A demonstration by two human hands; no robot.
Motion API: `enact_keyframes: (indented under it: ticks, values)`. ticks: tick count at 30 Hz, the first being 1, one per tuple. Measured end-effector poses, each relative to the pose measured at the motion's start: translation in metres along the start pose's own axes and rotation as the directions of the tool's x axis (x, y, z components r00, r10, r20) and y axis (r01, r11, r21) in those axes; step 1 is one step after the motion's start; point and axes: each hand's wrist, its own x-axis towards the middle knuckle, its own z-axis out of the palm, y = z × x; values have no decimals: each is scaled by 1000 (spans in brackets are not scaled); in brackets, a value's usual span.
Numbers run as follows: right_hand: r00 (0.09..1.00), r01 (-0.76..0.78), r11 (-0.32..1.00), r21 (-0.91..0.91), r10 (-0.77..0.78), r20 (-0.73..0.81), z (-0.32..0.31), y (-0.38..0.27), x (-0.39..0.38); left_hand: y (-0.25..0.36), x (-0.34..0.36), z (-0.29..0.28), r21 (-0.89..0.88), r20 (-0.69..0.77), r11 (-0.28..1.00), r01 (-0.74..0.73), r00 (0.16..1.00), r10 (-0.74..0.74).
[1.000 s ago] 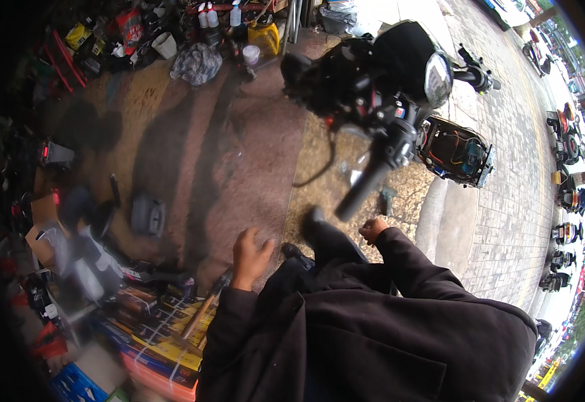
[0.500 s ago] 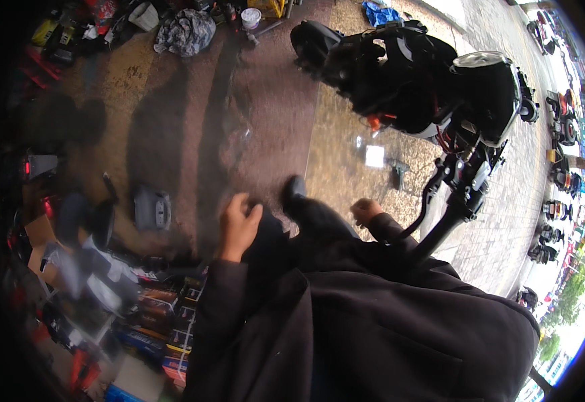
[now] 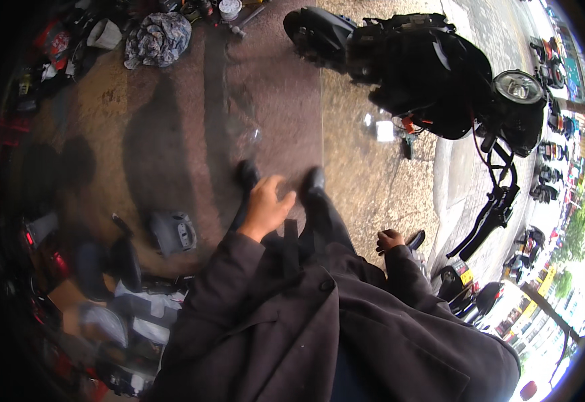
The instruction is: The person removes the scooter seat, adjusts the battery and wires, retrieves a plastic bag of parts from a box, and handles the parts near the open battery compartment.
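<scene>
My left hand [image 3: 271, 204] hangs before my body with its fingers curved and apart, holding nothing, above my dark trousers and shoes. My right hand [image 3: 388, 241] is lower at the right, fingers loosely curled, with nothing visible in it. A black motorcycle [image 3: 433, 74] with a round headlamp [image 3: 517, 87] stands ahead at the upper right. Its handlebar [image 3: 483, 221] reaches back to the right of my right hand, apart from it. Small white objects [image 3: 384, 130] lie on the floor beside the motorcycle.
Crumpled camouflage fabric [image 3: 158, 40], a white pail [image 3: 230, 9] and mixed parts lie along the upper left. A grey plastic part [image 3: 171, 231] and heaped parts with cardboard [image 3: 64, 298] are at lower left. Parked scooters [image 3: 550, 151] line the paving at far right.
I have moved along the motorcycle, which now sits farther right in view, its handlebar away from my body. My left hand has shifted right. Both shoes now show ahead of me.
</scene>
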Motion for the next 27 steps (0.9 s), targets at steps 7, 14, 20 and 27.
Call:
enact_keyframes:
  ticks: [7, 14, 20, 27]
  values:
    - [989, 101, 995, 16, -103, 107, 81, -20, -45, -25, 16, -14, 90, 224, 995, 45, 972, -64]
    - [996, 49, 998, 43, -52, 76, 98, -6, -37, -39, 7, 2, 84, 308, 996, 39, 949, -63]
    - [985, 119, 987, 107, -130, 112, 100, -19, -35, -38, -1, 9, 51, 224, 998, 46, 973, -57]
    - [790, 397, 787, 473, -555, 261, 139, -150, -80, 2, -2, 39, -381, 298, 886, 266, 942, -154]
